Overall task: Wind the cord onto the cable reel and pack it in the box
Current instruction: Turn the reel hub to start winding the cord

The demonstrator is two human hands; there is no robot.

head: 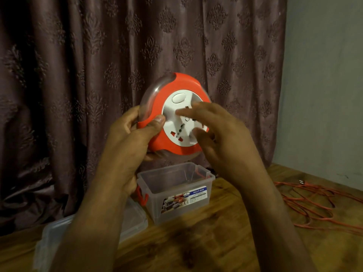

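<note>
We see one cable reel point(172, 116) at frame centre, raised above one clear box point(176, 191), its round socket face turned toward us. Our left hand point(129, 140) grasps its rim, thumb across the orange front. Our right hand point(214, 132) spreads loosely over the white hub. One orange cord point(314, 205) sprawls lower right on the table point(216, 242).

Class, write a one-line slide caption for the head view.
Left hand holds the cable reel above the open box; right hand at its centre.
</note>
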